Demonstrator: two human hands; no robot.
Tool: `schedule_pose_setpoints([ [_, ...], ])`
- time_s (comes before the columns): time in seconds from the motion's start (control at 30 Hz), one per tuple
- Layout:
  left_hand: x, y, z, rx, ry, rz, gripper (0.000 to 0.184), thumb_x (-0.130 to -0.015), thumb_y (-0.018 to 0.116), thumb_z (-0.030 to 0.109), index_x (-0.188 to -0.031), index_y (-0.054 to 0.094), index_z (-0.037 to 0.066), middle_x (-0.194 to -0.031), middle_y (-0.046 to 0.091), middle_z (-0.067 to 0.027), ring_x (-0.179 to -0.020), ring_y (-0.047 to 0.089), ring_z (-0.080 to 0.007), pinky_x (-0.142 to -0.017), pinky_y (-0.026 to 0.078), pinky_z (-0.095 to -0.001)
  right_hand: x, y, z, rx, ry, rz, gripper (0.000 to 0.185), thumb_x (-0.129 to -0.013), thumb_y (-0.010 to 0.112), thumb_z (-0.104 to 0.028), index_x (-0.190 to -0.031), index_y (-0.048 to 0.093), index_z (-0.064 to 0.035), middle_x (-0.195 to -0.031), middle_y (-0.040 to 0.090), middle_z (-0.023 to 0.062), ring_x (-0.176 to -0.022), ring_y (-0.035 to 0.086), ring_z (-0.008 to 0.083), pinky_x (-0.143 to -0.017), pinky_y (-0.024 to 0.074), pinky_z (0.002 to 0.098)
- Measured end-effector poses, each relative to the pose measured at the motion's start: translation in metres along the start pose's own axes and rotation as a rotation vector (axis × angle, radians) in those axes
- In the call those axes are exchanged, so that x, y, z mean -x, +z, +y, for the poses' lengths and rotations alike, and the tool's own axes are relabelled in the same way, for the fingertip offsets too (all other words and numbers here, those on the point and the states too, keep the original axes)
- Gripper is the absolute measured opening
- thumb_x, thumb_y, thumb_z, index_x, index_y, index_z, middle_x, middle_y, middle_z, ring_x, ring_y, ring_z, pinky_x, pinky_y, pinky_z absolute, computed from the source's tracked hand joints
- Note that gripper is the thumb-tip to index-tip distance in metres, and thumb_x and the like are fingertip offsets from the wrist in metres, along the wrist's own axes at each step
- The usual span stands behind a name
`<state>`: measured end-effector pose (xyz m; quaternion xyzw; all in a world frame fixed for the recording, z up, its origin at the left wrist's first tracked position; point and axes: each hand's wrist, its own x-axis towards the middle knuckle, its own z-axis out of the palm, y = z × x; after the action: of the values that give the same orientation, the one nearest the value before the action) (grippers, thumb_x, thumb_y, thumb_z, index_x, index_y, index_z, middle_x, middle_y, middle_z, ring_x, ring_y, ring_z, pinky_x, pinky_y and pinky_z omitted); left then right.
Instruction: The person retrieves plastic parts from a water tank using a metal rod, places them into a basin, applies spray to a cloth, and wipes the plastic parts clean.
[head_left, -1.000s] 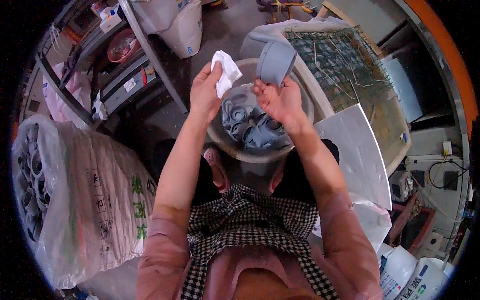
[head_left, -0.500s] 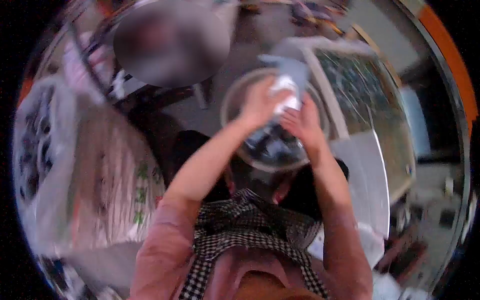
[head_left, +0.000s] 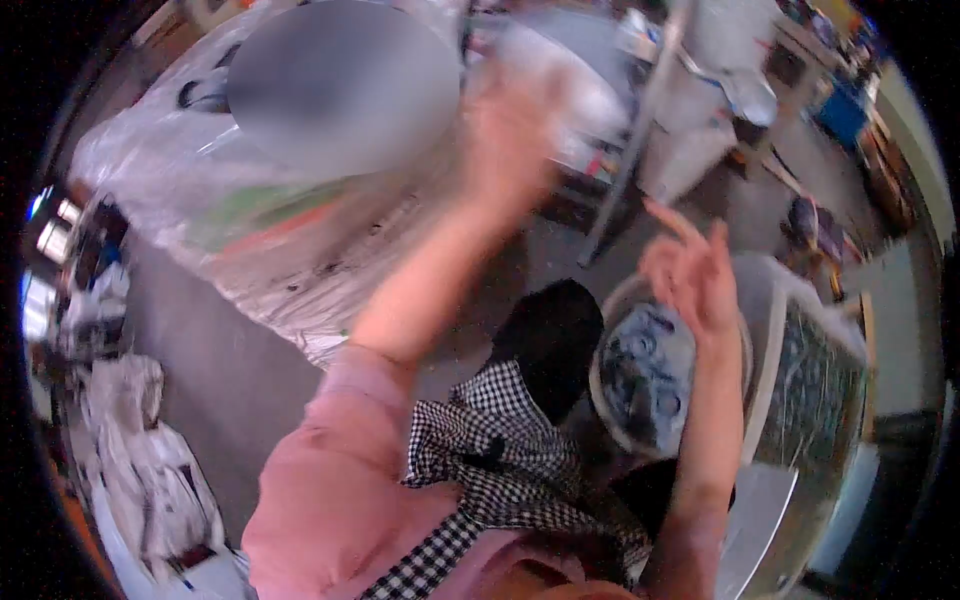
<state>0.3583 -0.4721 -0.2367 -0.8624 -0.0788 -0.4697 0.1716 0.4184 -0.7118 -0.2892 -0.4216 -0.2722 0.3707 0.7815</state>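
My left hand (head_left: 515,130) is raised at the top middle, smeared by motion, so its fingers cannot be made out. It overlaps a blurred white shape (head_left: 590,95); whether it holds or only passes in front of it, I cannot tell. Fingers apart and nothing in them, my right hand (head_left: 692,275) hovers over the far part of a round tub (head_left: 603,405). Inside the tub lie a pale bluish sheet-like thing (head_left: 652,365) and dark pieces, partly covered by my right hand and forearm.
A large plastic-wrapped bundle (head_left: 290,260) stands on the left. To the right of the tub is a crate-like box (head_left: 815,380) with dark netted contents, and a white panel (head_left: 760,520). A grey metal pole (head_left: 630,150) slants beyond the tub. Pale sacks (head_left: 165,480) lie lower left.
The view has swung left. My hands, together over the tub around a white thing and a blue-grey piece, are now apart. My left hand has moved far left; my right stays near the tub.
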Motion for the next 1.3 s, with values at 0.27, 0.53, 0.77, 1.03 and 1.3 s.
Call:
schedule_pose_setpoints([
  [0.27,0.024,0.143,-0.063,0.532,-0.483,-0.356,0.033,-0.087,0.051,0.026,-0.109,0.059,0.002,-0.089,0.062,-0.0106,-0.076,0.057,-0.0236,-0.065,0.045,-0.0339,0.067,-0.214,0.045,0.557,0.055,1.003,0.04,-0.083,0.062,-0.028,-0.111,0.054,-0.0001,-0.084,0.062,0.0088,-0.065,0.056,0.0104,-0.058,0.0446,0.024],
  [0.53,0.037,0.122,0.147,1.384,-0.577,-0.53,0.037,-0.089,0.053,0.03,-0.107,0.059,-0.002,-0.092,0.063,-0.0065,-0.079,0.057,-0.0133,-0.067,0.044,-0.0248,0.196,-0.325,0.292,1.553,1.094,0.566,0.069,-0.065,0.072,-0.048,-0.113,0.056,-0.0016,-0.124,0.05,0.0189,-0.113,0.049,0.0332,-0.084,0.0455,0.0449],
  [0.77,0.061,0.109,0.25,1.551,-0.724,-0.849,0.037,-0.089,0.055,0.035,-0.092,0.063,-0.001,-0.075,0.06,0.0011,-0.064,0.051,-0.0038,-0.055,0.038,-0.0191,0.154,-0.271,0.344,1.929,0.87,0.23,0.051,-0.081,0.056,-0.025,-0.129,0.041,-0.019,-0.127,0.041,0.0147,-0.122,0.035,0.0356,-0.087,0.0345,0.0642],
  [1.03,0.052,0.101,0.253,1.53,-0.71,-1.255,0.037,-0.088,0.055,0.037,-0.089,0.064,0.002,-0.073,0.059,0.0009,-0.059,0.049,-0.0055,-0.051,0.035,-0.0221,0.18,-0.281,0.18,1.591,0.412,0.535,0.06,-0.063,0.074,-0.02,-0.116,0.048,-0.0046,-0.118,0.049,0.0155,-0.113,0.046,0.0341,-0.089,0.0428,0.0405],
  [1.3,0.064,0.073,0.265,1.722,-0.722,-1.339,0.035,-0.091,0.052,0.032,-0.092,0.063,0.0,-0.074,0.061,-0.0001,-0.06,0.051,-0.007,-0.05,0.036,-0.0228,0.174,-0.195,0.049,1.537,0.062,1.074,0.076,-0.056,0.081,-0.039,-0.112,0.05,0.0025,-0.108,0.056,0.0186,-0.102,0.054,0.0349,-0.091,0.0413,0.0384],
])
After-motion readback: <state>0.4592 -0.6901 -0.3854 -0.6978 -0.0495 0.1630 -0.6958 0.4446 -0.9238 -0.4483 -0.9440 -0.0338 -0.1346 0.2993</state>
